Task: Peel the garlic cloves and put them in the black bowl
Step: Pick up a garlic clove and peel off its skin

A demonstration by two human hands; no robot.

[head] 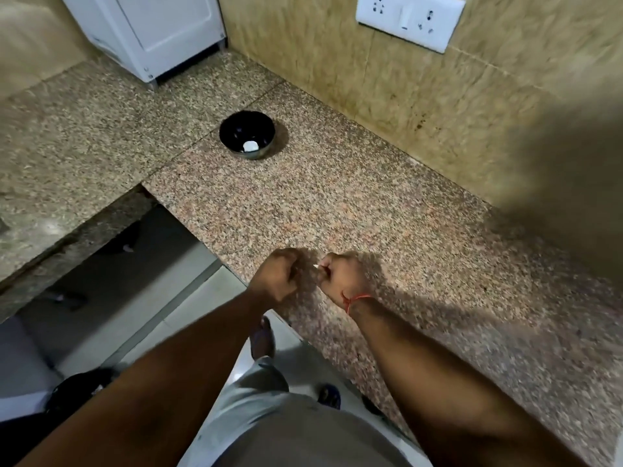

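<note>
Garlic clove (316, 265) pinched at the fingertips of the right hand (344, 279), only a small white tip visible past the curled fingers. Left hand (276, 276) curled into a fist just beside it, knuckles up; whether that grip also touches the clove cannot be told, the inside of the fingers being hidden. Both hands raised just over the near edge of the speckled granite tabletop (354, 203), close together but with a narrow gap between. Red thread (354, 301) tied round the right wrist. Farther out on the tabletop, well apart from the hands, black bowl (247, 133) standing upright with one peeled white clove (250, 146) lying inside, against its near wall. Beyond the bowl, in the corner, white appliance (148, 28) on short feet. On the tiled wall to the right, white socket plate (409, 18). Below the tabletop edge, pale floor tiles (188, 298) and a sandalled foot (262, 335).
</note>
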